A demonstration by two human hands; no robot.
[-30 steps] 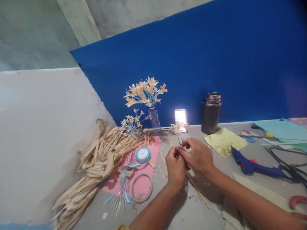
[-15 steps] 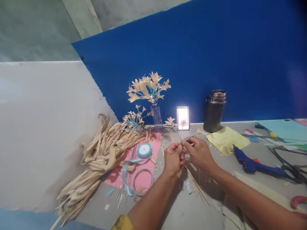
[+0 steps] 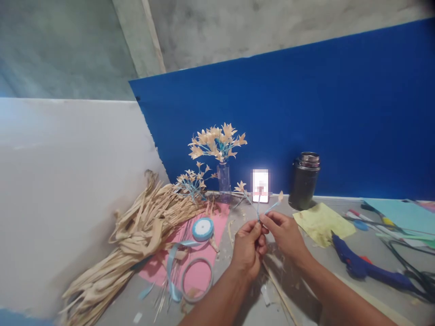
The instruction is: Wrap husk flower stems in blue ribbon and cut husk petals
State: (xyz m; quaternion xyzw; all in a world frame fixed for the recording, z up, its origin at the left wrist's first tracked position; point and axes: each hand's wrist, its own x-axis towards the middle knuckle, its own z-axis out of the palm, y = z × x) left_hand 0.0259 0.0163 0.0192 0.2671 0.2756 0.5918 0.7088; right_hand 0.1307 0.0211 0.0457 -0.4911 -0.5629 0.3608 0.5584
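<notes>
**Spray of pale straw-coloured flowers on 3 thin blue stems, newly fanned**

Change within the last second: from close bunch to open fan. Now heads at 11 and 1 o'clock of the fork, plus a middle stem at 12, its tip lost against the blurred glow of a small upright white screen. By judgement, a useful parting for the work in hand: each stem now apart from its neighbours.

Location: raised above the grey tabletop, at the meeting of both hands.

Left hand: at 7 o'clock of the fork. Thumb and forefinger pinching the joined stems, without visible gap; remaining fingers curled inward.

Right hand: at 4 o'clock. Thumb and forefinger closed at the base of the 1 o'clock stem, just beside the left fingertips. Contact of remaining fingers: cannot tell.

Surroundings, by direction from the hands:
- 11 o'clock: clear slender vase with fuller bouquet.
- 9 o'clock: round blue-and-white ribbon spool; beyond, bundle of dry tan strips.
- 1 o'clock: dark metal flask, uncapped.
- 4 o'clock: blue plastic glue gun.
</notes>
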